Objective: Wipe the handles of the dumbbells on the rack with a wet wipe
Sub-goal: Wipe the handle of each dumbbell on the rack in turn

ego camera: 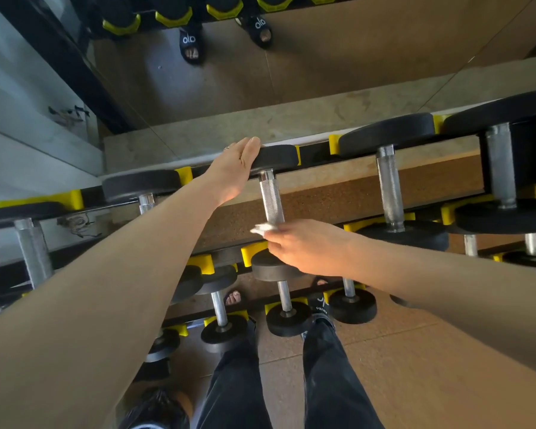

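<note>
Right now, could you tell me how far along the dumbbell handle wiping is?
Finished handles cannot be told apart. In hand: the right hand holds the wet wipe at the near end of one top-row handle, while the left hand steadies its far weight. Left: seemingly the neighbouring handle and the lower row.

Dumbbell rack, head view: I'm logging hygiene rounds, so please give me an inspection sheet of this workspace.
Surface: tiered rack with yellow cradles; brown floor below.
Job's things: white wet wipe at the near end of the knurled handle of the top-row dumbbell being cleaned; neighbouring handle untouched right now.
Clutter: dark bag on the floor by the feet.
Grippers: left hand rests flat on that dumbbell's far head; right hand pinches the wipe.
Cables: nothing seen.
Surroundings: mirror behind the rack, reflecting sandalled feet.
</note>
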